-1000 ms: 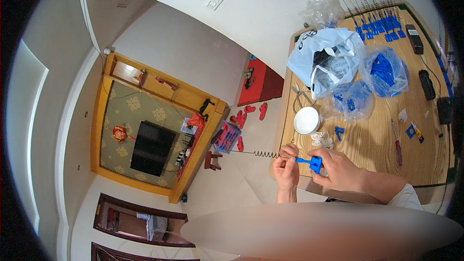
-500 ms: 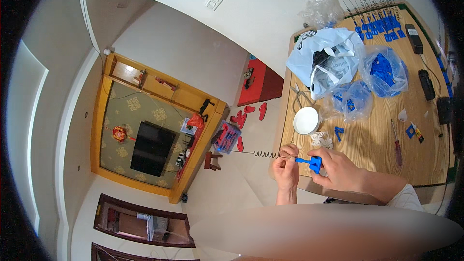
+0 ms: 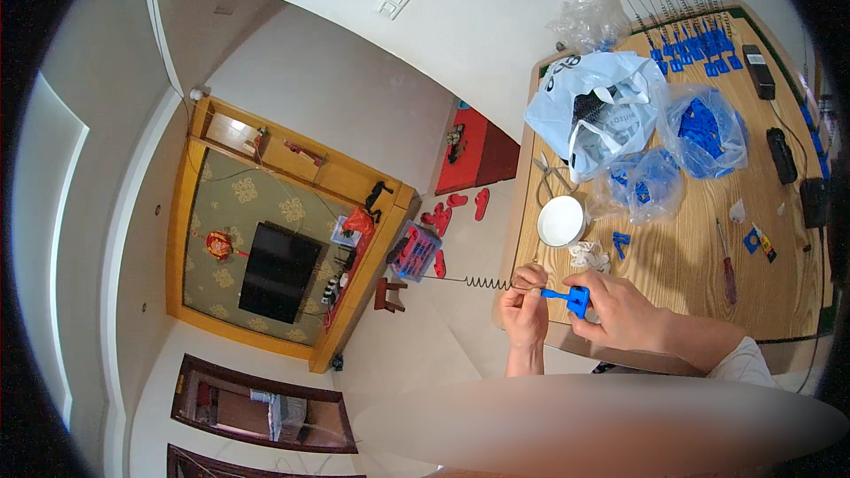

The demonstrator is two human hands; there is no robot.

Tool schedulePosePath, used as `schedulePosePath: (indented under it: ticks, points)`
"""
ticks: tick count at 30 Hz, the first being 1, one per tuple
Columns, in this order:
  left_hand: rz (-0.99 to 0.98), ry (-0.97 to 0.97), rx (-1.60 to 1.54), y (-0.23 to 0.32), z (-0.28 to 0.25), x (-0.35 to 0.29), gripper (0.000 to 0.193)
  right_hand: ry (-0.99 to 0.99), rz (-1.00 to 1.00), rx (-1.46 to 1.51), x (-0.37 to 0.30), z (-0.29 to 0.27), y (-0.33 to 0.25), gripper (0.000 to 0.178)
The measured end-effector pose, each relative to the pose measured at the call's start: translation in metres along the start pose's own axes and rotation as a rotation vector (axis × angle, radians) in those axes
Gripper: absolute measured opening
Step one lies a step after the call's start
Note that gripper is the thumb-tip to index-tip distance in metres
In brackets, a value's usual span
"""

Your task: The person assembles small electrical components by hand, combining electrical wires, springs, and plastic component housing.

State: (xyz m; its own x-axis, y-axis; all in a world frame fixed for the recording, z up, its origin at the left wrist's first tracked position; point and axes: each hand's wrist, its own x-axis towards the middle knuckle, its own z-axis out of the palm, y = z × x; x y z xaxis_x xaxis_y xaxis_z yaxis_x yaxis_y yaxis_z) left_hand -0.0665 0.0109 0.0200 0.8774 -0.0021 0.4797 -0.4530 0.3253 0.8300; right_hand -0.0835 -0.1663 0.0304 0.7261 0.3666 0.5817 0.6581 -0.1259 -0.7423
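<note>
Near the table's front left corner I hold one piece made of two joined parts. My left hand (image 3: 524, 314) is closed, its fingertips pinching the thin dark coiled spring wire (image 3: 485, 282) where it meets a blue stem. The wire sticks out to the left past the table edge and ends in a small blue tip. My right hand (image 3: 627, 312) is closed around the square blue plastic base (image 3: 578, 302) at the other end, thumb and fingers on its sides. Just beyond my hands lie a white string bundle (image 3: 590, 256) and small blue plastic parts (image 3: 622, 244).
A white bowl (image 3: 560, 220) and scissors (image 3: 553, 181) stand at the table's left. Behind are a light-blue plastic bag (image 3: 602, 111) and clear bags of blue parts (image 3: 706, 130). Finished-looking spring pieces (image 3: 699, 44) stand at the back. A screwdriver (image 3: 728, 265) and glue tube (image 3: 763, 243) lie right.
</note>
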Motion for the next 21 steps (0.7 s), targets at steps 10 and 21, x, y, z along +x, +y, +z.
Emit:
schedulePosePath:
  ticks: [10, 21]
  points:
    - [-0.004, -0.021, -0.019, -0.0001, -0.0007, 0.0004, 0.01, -0.005, 0.019, 0.006, -0.0001, 0.0008, 0.0003, 0.042]
    - [-0.007, -0.007, -0.013, -0.0007, -0.0018, 0.0003, 0.008, -0.022, 0.032, 0.015, 0.0005, -0.001, -0.0013, 0.043]
